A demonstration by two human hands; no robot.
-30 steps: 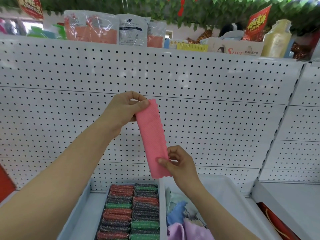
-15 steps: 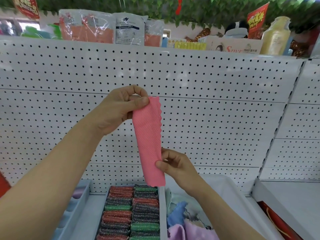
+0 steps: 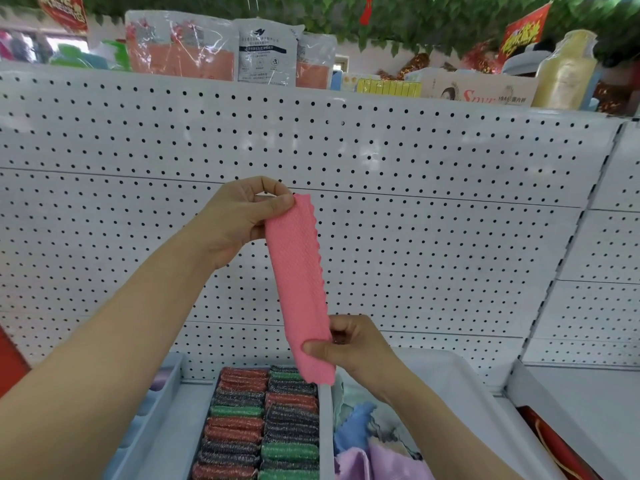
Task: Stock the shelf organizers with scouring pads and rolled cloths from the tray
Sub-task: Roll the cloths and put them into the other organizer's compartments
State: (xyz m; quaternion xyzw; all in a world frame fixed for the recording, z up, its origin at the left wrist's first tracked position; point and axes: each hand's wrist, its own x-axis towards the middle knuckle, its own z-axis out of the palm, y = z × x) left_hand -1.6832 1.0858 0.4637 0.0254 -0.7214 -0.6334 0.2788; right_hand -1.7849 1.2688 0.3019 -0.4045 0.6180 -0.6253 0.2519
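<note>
- two columns of scouring pads [image 3: 265, 424], red, green and dark grey, fill the organizer [image 3: 325, 431] at the bottom; count runs out of frame.
- beside it, the tray [image 3: 464, 379] holds loose cloths [image 3: 360, 441], at least one blue and two lilac.
- one pink cloth [image 3: 299, 289], folded into a long strip, hangs above both, in front of the pegboard [image 3: 433, 237].
- right hand [image 3: 353, 348] pinches its lower end; left hand [image 3: 239, 220] pinches its top.
- three plastic packets [image 3: 266, 51] stand on the top shelf.
</note>
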